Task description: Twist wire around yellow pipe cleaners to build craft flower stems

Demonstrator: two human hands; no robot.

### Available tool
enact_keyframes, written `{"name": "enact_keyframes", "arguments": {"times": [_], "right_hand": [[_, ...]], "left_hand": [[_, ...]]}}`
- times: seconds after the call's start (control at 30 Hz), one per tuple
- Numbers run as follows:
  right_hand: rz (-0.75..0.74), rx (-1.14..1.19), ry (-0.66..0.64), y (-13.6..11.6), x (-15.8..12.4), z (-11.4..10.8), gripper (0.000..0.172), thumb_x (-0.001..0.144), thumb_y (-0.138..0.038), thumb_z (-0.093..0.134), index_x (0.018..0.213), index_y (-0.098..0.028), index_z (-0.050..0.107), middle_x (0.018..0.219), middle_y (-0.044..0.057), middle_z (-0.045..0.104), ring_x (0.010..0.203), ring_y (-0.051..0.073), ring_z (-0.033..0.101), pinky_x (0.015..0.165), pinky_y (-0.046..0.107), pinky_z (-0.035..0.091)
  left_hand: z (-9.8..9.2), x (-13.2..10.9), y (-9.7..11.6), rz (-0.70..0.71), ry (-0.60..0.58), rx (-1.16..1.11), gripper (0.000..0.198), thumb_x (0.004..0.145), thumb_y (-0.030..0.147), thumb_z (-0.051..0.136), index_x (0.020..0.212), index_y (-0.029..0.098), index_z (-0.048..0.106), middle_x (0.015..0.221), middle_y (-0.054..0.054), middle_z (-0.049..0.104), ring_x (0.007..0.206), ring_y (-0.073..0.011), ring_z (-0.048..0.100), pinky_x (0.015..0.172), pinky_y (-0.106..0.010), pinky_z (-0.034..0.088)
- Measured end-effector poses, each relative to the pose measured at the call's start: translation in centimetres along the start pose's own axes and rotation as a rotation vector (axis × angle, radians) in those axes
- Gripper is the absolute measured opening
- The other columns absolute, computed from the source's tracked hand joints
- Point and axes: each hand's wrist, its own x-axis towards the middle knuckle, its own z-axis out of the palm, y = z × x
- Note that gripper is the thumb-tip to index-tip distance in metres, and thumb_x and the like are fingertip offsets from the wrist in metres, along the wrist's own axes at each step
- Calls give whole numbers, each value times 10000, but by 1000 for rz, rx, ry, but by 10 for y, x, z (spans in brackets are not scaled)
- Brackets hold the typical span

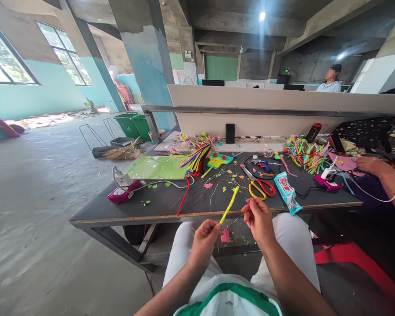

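Observation:
Between the thumb and fingers of my left hand [202,243] is the lower end of a yellow pipe cleaner [230,205], which slants up and right over the table edge. My right hand [260,221] is pinched closed a little to the right, apart from the yellow piece. A thin strand seems to show by its fingertips, too fine to identify. Just beyond that hand lie scissors [262,188] with red and yellow handles. A blue-and-white snack packet [287,193] rests to their right. One red pipe cleaner [184,197] hangs toward the table's front edge.
Pipe cleaner bundles [197,161] and a colourful pile [306,154] lie on the dark table [100,210]. Behind stand a phone [230,133] and a partition [266,97]. Magenta power strips [121,192] trail cables. A co-worker's hand [371,165] is at right.

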Motion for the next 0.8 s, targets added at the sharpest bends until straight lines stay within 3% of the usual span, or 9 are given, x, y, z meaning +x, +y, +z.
{"name": "enact_keyframes", "arguments": {"times": [0.2,0.37,0.57,0.8], "right_hand": [[53,48,11,-1,-1,0,214,778,-371,664,865,-190,588,644,4,666,444,82,532,347,153,313],[127,62,-86,11,-9,9,226,788,-379,653,915,-213,569,819,14,686,449,61,496,320,144,319],[127,-135,-90,31,-24,19,254,803,-408,621,932,-200,553,779,4,676,415,69,524,300,154,358],[100,-291,-61,29,-24,20,340,810,-459,585,1011,-187,545,724,7,669,480,133,626,323,190,429]], "left_hand": [[-1,1,3,30,24,32,246,719,390,652,630,178,563,575,25,516,531,-99,400,512,-211,284],[0,0,7,30,16,39,217,743,372,630,657,182,571,566,38,517,519,-92,404,513,-210,290],[-1,0,5,36,42,45,209,751,361,627,663,181,566,581,33,527,515,-89,405,510,-209,295],[-1,1,6,47,33,25,229,757,363,633,655,174,557,581,34,511,534,-90,404,518,-209,300]]}}
